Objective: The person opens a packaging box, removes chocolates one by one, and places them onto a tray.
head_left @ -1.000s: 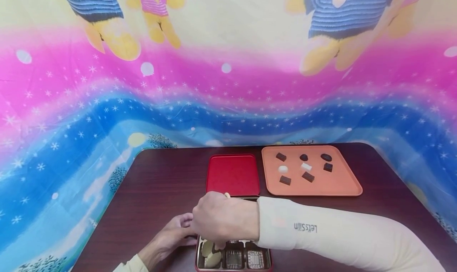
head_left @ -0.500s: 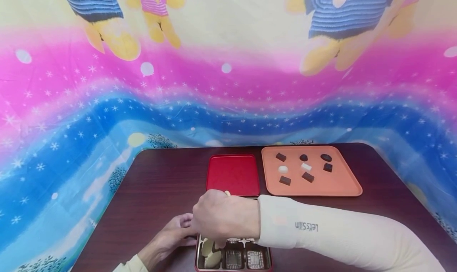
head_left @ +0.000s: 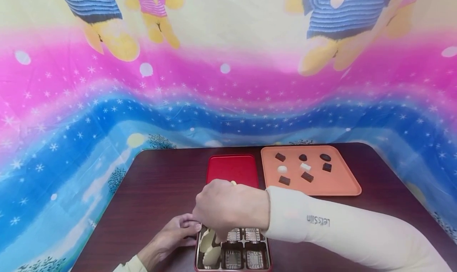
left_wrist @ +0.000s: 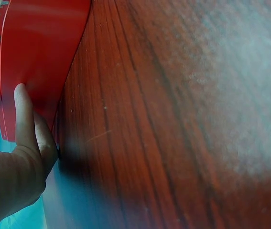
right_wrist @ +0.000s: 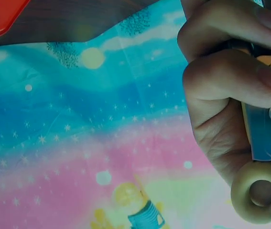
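In the head view my right hand [head_left: 228,206] grips tongs over a red tin [head_left: 269,260] with metallic divided compartments. The tongs' two beige, leaf-shaped tips [head_left: 211,257] stand apart over the tin's left compartments. Whether anything lies between them I cannot tell. The right wrist view shows curled fingers [right_wrist: 221,81] round the shiny tongs, whose beige ringed end [right_wrist: 259,193] sticks out of the fist. My left hand [head_left: 175,232] touches the tin's left side. In the left wrist view its fingers [left_wrist: 24,112] lie fairly straight against the red wall [left_wrist: 44,52].
A red lid [head_left: 232,166] lies behind the tin. To its right an orange tray [head_left: 342,184] bears several dark chocolates [head_left: 307,177] and two white ones [head_left: 282,169]. A patterned curtain [head_left: 214,85] hangs behind the dark wooden table [head_left: 157,184].
My right hand and sleeve have shifted slightly up and right, uncovering more compartments. The tongs' tips have moved up a little. The left hand has stayed at the tin's side.
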Available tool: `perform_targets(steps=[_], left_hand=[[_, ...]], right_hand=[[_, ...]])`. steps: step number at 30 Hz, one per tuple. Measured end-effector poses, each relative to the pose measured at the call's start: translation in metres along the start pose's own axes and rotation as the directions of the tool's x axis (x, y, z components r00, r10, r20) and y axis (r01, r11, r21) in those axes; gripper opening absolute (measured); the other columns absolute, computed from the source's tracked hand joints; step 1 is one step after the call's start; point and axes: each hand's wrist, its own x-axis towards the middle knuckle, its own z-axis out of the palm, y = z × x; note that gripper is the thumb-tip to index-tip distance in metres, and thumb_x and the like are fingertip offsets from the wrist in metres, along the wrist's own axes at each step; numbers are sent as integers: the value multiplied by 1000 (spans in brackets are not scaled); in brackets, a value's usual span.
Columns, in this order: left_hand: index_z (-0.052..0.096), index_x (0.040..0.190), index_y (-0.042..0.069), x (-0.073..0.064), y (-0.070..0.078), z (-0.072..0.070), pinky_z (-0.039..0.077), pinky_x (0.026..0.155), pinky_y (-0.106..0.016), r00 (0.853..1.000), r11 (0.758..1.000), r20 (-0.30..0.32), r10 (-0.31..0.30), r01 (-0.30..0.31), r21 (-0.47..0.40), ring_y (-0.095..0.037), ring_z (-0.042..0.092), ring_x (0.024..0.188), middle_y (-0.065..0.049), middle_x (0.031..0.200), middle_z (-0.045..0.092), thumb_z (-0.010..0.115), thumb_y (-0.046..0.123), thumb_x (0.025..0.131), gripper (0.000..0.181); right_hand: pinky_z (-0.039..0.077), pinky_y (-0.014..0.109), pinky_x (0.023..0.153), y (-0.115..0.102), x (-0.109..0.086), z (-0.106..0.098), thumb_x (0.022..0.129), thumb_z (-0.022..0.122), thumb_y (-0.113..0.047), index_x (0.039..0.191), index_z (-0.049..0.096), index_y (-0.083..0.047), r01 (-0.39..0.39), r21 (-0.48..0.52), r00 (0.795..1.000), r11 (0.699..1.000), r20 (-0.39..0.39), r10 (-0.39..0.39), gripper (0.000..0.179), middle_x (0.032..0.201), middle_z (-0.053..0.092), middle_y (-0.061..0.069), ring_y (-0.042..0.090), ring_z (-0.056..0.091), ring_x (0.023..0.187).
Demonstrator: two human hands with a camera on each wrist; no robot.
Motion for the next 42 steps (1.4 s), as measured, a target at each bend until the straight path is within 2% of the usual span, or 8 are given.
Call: perform_targets(steps=[5,10,15,19,26,30,36,42], left_hand=[[44,131,-12,0,0,0,59,79,-34,1000,1000,-7,-2,2,6,-16,65,96,-6,107,66,67,13,95,50],[44,131,-13,0,-1,0,59,80,-33,1000,1000,1,5,-5,2,-16,66,95,-6,106,66,66,13,96,49],[44,131,-13,0,-2,0,59,81,-34,1000,1000,-5,4,-4,1,-16,65,96,-6,106,66,66,12,96,49],[42,132,-14,0,-1,0,59,82,-34,1000,1000,-10,-2,2,2,-17,65,97,-9,108,65,66,13,95,52],[41,134,-15,0,0,0,59,83,-36,1000,1000,-14,-2,3,14,-18,65,98,-10,110,64,67,14,95,55],[40,135,-15,0,0,1,59,85,-37,1000,1000,-6,0,0,9,-19,65,99,-12,111,64,66,14,96,56],[39,135,-15,0,-2,0,59,84,-37,1000,1000,-7,1,-1,24,-20,66,98,-11,111,65,65,14,96,55],[38,136,-15,1,-1,0,59,85,-38,1000,1000,-3,2,-2,20,-20,65,100,-12,112,64,65,15,96,57]], right_hand=[[52,33,48,14,-10,-7,69,83,-60,76,68,-29,-13,44,1000,999,-11,13,35,71,62,-9,12,57,64],[50,31,50,32,-21,-15,70,85,-54,73,65,-26,-39,103,999,994,-4,39,35,69,59,-9,12,55,64],[52,32,53,54,-29,-19,69,86,-54,66,59,-24,-85,177,996,981,10,84,40,69,57,-8,12,53,64],[47,28,54,73,-33,-17,72,85,-48,64,55,-23,-113,247,994,963,40,106,40,64,51,-9,10,45,61],[35,25,50,107,-37,-5,75,85,-42,61,53,-20,-175,402,984,899,112,141,41,57,40,-10,8,37,57],[35,25,51,126,-38,6,76,85,-41,63,56,-19,-209,431,976,878,141,163,38,58,44,-9,8,40,57],[45,25,52,152,-41,26,80,83,-33,68,65,-17,-290,486,953,824,221,205,27,60,62,-5,10,61,52],[42,27,52,176,-49,47,81,81,-32,65,70,-20,-339,473,934,813,270,232,23,64,68,-1,14,63,61]])
